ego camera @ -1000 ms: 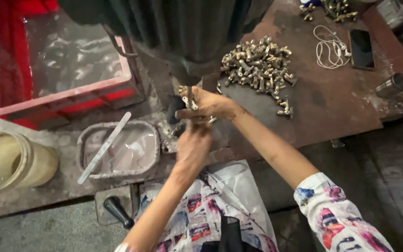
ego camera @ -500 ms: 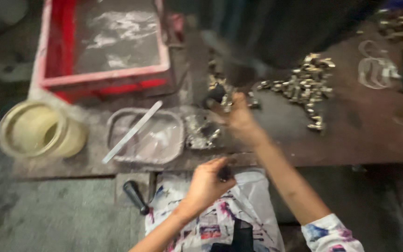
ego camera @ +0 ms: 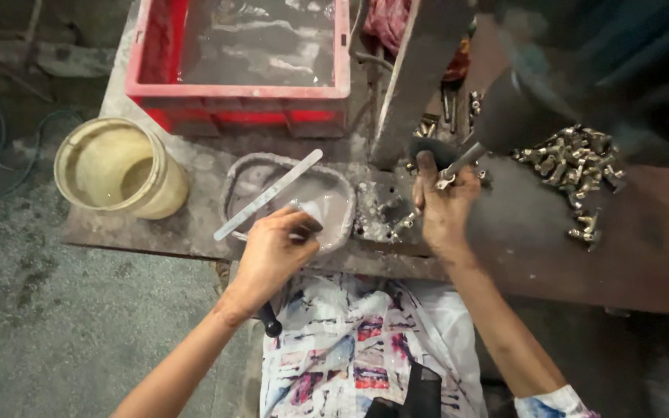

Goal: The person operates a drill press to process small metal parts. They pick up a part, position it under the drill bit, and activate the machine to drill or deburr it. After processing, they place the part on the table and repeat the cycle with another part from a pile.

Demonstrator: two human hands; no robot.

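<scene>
The right hand point(ego camera: 444, 207) pinches a small, rigid, probably slippery metal fitting point(ego camera: 446, 183) by its end, while the left hand's point(ego camera: 272, 251) curled fingers dip into a shallow grey metal tray point(ego camera: 235, 172).

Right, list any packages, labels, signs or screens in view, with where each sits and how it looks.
No labels, signs or screens show.
Crate: red plastic, rectangular, at the bench's back left.
Bucket: cream, round, open, at the bench's left edge.
Tray: grey, shallow, rounded, mid-bench, a flat strip across it, left hand at its rim.

Dim workshop light; glare on wet tray, blurred dark top-right corner
</scene>
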